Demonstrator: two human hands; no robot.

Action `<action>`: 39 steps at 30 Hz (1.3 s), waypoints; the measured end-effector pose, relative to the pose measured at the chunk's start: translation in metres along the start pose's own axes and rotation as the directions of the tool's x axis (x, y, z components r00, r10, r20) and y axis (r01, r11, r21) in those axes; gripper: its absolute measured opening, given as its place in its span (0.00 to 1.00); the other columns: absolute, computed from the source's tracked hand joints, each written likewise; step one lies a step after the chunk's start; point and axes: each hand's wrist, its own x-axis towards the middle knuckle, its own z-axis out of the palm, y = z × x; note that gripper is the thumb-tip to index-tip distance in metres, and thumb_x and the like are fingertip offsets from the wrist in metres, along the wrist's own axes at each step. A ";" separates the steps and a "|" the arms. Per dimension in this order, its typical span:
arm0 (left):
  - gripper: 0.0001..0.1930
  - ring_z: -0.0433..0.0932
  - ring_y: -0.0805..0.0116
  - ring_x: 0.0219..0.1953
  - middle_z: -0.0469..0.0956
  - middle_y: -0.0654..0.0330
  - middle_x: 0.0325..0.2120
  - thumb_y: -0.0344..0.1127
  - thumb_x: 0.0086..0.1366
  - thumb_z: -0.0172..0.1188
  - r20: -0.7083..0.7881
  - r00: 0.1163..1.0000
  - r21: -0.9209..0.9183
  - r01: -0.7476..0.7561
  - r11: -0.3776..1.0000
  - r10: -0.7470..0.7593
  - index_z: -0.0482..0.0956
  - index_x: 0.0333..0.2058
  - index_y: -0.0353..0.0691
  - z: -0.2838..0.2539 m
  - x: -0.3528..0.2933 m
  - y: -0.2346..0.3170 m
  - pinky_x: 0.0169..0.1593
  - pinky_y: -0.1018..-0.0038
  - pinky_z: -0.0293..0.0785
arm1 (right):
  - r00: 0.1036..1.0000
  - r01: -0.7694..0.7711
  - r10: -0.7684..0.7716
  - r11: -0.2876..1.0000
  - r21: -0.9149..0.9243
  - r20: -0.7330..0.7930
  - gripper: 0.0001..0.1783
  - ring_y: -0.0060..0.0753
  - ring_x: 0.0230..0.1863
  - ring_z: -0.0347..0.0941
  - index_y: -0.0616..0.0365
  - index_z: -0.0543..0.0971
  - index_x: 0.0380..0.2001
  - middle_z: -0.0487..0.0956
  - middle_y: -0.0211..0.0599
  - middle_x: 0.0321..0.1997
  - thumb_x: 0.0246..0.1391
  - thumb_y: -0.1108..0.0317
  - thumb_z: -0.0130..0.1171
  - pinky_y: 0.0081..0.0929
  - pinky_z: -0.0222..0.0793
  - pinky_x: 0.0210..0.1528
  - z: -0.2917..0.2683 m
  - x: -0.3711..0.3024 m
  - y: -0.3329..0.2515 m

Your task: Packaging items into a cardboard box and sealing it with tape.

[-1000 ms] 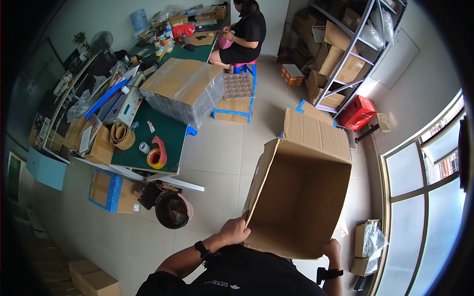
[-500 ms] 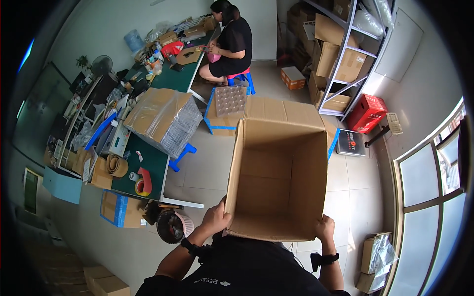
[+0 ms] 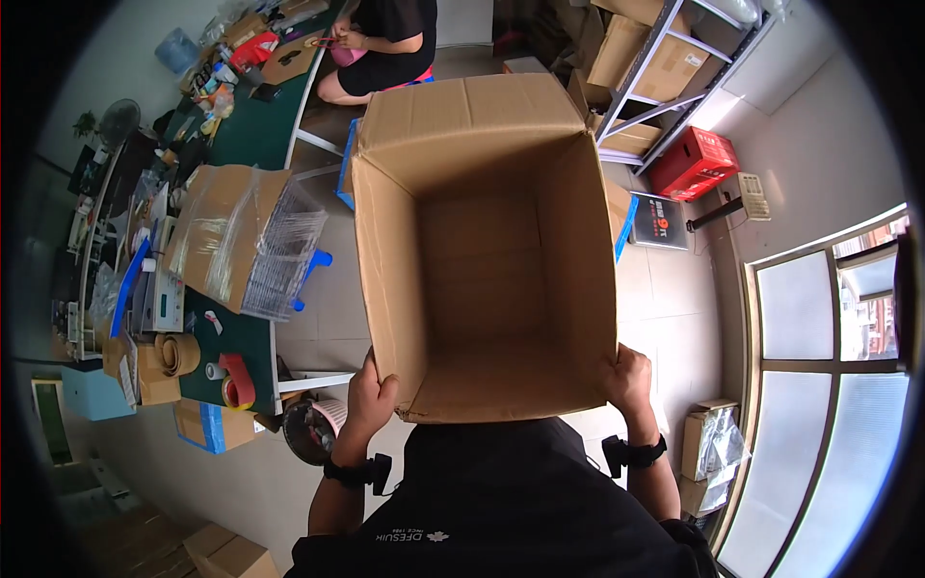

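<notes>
A large brown cardboard box (image 3: 487,279) is held in front of my body, its open mouth facing up toward me and its inside bare. One flap (image 3: 477,111) folds outward at the far edge. My left hand (image 3: 371,397) grips the near left corner, thumb over the rim and the other fingers behind the wall. At the near right corner my right hand (image 3: 626,378) is closed on the edge, with some of its fingers hidden. Both wrists carry black straps.
To the left stands a green-topped table (image 3: 255,135) with a plastic-wrapped carton (image 3: 226,226) and tape rolls. A waste basket (image 3: 313,429) is by its near end. Beyond the box a person (image 3: 385,43) sits. On the right are a metal shelf (image 3: 641,87), a red box (image 3: 694,162) and a platform scale (image 3: 660,222).
The box has come up and closer, looking larger and shifting slightly left in view. Both hands keep their hold on its near corners. The surrounding room has shifted left in view.
</notes>
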 end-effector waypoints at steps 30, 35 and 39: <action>0.27 0.79 0.51 0.44 0.77 0.44 0.43 0.28 0.56 0.50 -0.207 0.945 -0.066 0.246 0.967 -0.254 0.62 0.57 0.30 0.191 0.095 0.211 0.48 0.66 0.73 | 0.895 0.094 -0.330 0.799 0.594 0.302 0.18 0.55 0.36 0.77 0.61 0.77 0.39 0.79 0.55 0.32 0.44 0.64 0.57 0.41 0.73 0.40 -0.112 0.319 0.142; 0.28 0.77 0.51 0.48 0.76 0.43 0.46 0.28 0.55 0.51 -0.266 0.885 -0.102 0.369 0.924 -0.383 0.62 0.57 0.31 0.172 0.077 0.179 0.49 0.67 0.72 | 0.762 0.459 -0.489 0.870 0.179 0.424 0.32 0.56 0.38 0.77 0.58 0.68 0.56 0.80 0.52 0.37 0.42 0.73 0.53 0.41 0.74 0.43 -0.101 0.315 0.074; 0.27 0.73 0.52 0.53 0.72 0.45 0.51 0.33 0.61 0.52 -0.547 0.812 0.416 0.475 0.775 -0.203 0.61 0.58 0.34 0.156 0.070 0.150 0.52 0.68 0.71 | 0.634 0.686 -0.641 0.724 0.066 0.433 0.32 0.52 0.32 0.78 0.64 0.68 0.55 0.80 0.52 0.37 0.42 0.71 0.54 0.41 0.75 0.36 -0.063 0.254 0.007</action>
